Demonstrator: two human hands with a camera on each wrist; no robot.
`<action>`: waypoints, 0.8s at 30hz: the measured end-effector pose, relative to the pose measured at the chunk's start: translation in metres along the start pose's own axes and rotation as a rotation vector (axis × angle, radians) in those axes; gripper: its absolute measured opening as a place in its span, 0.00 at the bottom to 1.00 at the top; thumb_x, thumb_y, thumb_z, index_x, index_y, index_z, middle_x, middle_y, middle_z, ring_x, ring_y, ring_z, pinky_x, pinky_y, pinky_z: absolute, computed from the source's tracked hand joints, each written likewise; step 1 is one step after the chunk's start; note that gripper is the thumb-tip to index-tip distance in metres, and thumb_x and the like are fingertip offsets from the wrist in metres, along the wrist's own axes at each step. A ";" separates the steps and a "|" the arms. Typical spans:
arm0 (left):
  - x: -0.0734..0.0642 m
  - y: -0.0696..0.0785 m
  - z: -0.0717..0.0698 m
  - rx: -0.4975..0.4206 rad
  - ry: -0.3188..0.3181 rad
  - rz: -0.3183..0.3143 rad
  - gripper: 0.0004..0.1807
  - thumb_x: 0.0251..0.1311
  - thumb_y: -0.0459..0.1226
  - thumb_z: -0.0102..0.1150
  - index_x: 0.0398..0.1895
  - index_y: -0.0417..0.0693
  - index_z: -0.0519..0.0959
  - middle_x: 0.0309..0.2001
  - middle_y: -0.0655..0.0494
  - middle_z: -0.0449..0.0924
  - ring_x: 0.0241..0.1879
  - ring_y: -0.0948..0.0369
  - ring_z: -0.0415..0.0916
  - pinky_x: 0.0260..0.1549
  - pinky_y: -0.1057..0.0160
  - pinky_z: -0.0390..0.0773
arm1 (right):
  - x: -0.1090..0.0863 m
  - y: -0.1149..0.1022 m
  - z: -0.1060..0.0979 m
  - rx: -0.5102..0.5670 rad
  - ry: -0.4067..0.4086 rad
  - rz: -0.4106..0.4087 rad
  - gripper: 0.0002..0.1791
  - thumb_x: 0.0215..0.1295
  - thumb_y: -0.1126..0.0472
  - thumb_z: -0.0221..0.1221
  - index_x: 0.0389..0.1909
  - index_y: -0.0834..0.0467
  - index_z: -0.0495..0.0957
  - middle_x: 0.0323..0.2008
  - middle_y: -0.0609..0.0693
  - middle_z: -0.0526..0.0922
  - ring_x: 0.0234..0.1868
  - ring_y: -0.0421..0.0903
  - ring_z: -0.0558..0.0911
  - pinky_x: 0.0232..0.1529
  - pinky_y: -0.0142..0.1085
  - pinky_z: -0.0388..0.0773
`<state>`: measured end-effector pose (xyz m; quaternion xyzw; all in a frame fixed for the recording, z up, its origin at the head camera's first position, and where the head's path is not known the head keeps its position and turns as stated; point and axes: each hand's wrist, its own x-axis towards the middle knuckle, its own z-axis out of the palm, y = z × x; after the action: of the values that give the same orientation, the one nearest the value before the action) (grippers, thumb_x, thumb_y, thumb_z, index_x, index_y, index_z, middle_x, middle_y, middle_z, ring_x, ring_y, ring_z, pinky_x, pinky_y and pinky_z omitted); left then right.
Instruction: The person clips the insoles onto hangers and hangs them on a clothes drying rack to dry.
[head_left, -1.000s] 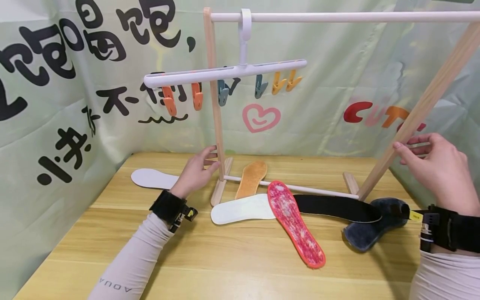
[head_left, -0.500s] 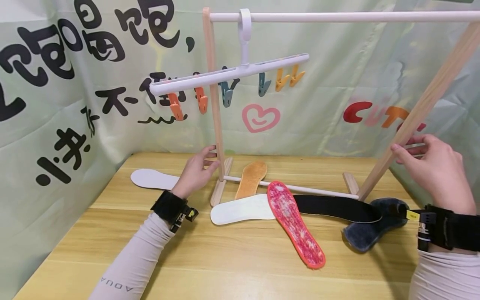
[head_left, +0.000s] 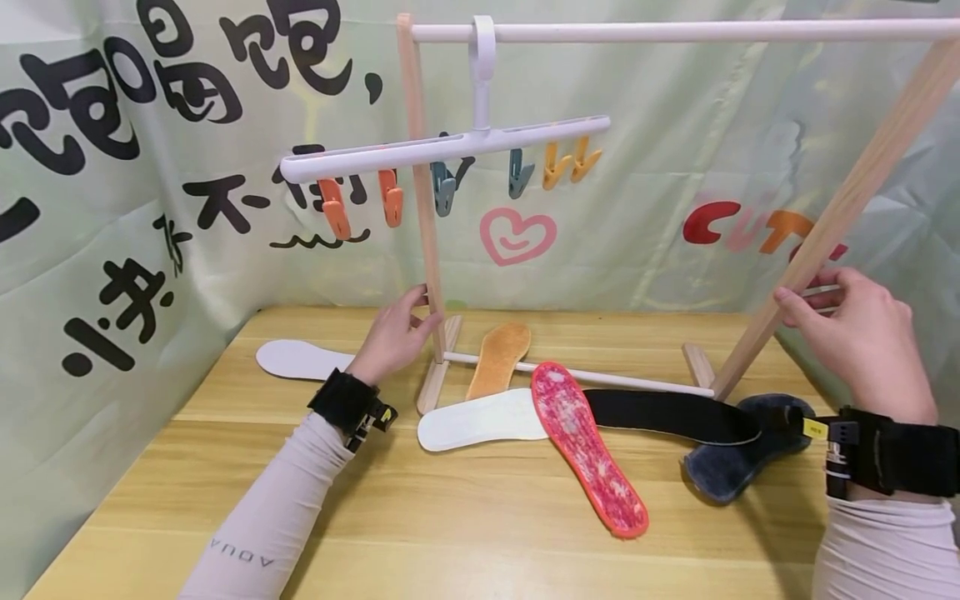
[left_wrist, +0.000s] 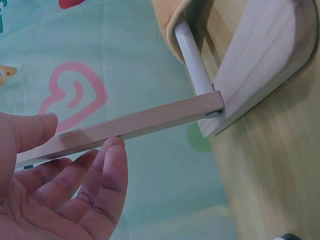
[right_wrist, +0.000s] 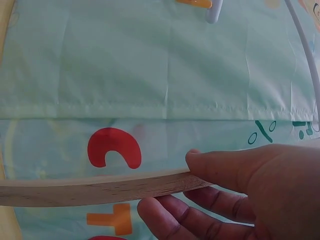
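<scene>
My left hand [head_left: 393, 335] holds the left wooden post [head_left: 417, 108] of a drying rack low down, thumb on one side and fingers on the other in the left wrist view. My right hand [head_left: 862, 337] pinches the right wooden post [head_left: 855, 187]; the right wrist view shows thumb above and fingers [right_wrist: 165, 217] below it. A lilac clip hanger [head_left: 450, 148] hangs tilted by its hook from the white top bar [head_left: 675, 32]. Below the hanger dangle orange, blue-grey and yellow clips, including an orange clip [head_left: 335, 210] and a yellow clip [head_left: 553, 167].
Several insoles lie on the wooden table [head_left: 375, 517]: pale [head_left: 300, 358], tan [head_left: 501, 354], white [head_left: 480, 419], red [head_left: 588, 454], black [head_left: 667, 414] and dark blue [head_left: 723, 471]. The tan insole rests over the white bottom bar [head_left: 622, 379]. A printed cloth [head_left: 615, 250] hangs behind.
The hanger swings on the bar: its left end moved right and lower, then back left. Both hands stay at the posts. The whole head view has shifted slightly.
</scene>
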<state>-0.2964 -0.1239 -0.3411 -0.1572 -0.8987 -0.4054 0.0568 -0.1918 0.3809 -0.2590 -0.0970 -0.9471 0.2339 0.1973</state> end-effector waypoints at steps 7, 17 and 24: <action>0.005 0.001 0.000 0.022 0.011 0.031 0.20 0.82 0.42 0.55 0.71 0.47 0.75 0.69 0.43 0.80 0.48 0.48 0.86 0.39 0.57 0.81 | 0.002 0.001 0.001 -0.003 0.015 -0.012 0.36 0.84 0.42 0.49 0.66 0.75 0.68 0.58 0.79 0.78 0.58 0.77 0.78 0.72 0.73 0.54; 0.005 -0.002 0.000 -0.002 0.008 0.045 0.16 0.83 0.37 0.51 0.66 0.42 0.76 0.63 0.42 0.82 0.52 0.47 0.85 0.42 0.56 0.82 | 0.002 -0.001 0.004 -0.046 0.044 -0.038 0.29 0.85 0.46 0.52 0.56 0.73 0.73 0.52 0.79 0.81 0.53 0.76 0.79 0.62 0.70 0.62; 0.002 -0.004 -0.003 -0.006 0.005 0.075 0.14 0.83 0.35 0.51 0.63 0.39 0.77 0.60 0.39 0.83 0.53 0.44 0.87 0.43 0.53 0.84 | 0.000 -0.008 0.010 -0.088 0.100 -0.039 0.25 0.83 0.49 0.55 0.54 0.71 0.75 0.49 0.77 0.84 0.47 0.76 0.79 0.42 0.62 0.69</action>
<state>-0.3001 -0.1287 -0.3415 -0.1897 -0.8909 -0.4059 0.0739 -0.1968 0.3704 -0.2631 -0.0986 -0.9471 0.1832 0.2444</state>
